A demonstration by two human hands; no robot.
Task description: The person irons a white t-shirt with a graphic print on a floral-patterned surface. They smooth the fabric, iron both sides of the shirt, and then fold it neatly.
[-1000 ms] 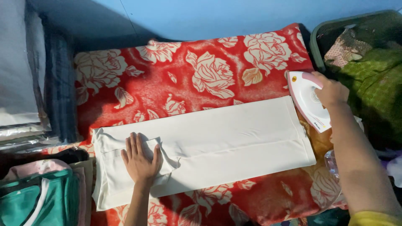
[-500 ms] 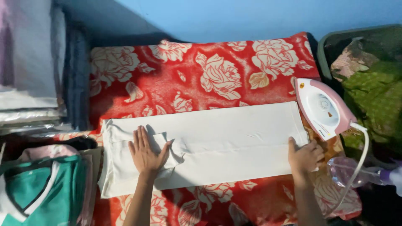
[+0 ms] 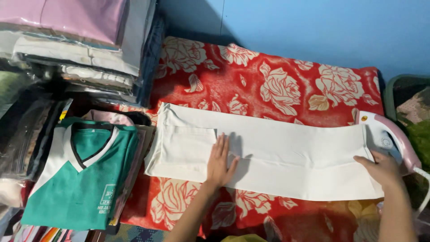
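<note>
A long white folded garment (image 3: 286, 152) lies flat across a red blanket with cream flowers (image 3: 268, 85). My left hand (image 3: 220, 162) rests palm down on the garment's left part, fingers spread. My right hand (image 3: 380, 166) grips the garment's right end, pinching the cloth edge. A white and pink clothes iron (image 3: 390, 139) stands just beyond that hand, at the blanket's right edge, its cord trailing down to the right.
A folded green and white shirt (image 3: 85, 175) lies on a pile at the left. Stacked folded clothes in plastic wraps (image 3: 76, 49) rise at the upper left. A blue wall (image 3: 313, 31) is behind. A basket with green cloth (image 3: 414, 112) sits at the far right.
My right hand set the iron down at the right and moved onto the garment's right end. My left hand stayed pressed on the cloth. The camera view shifted left.
</note>
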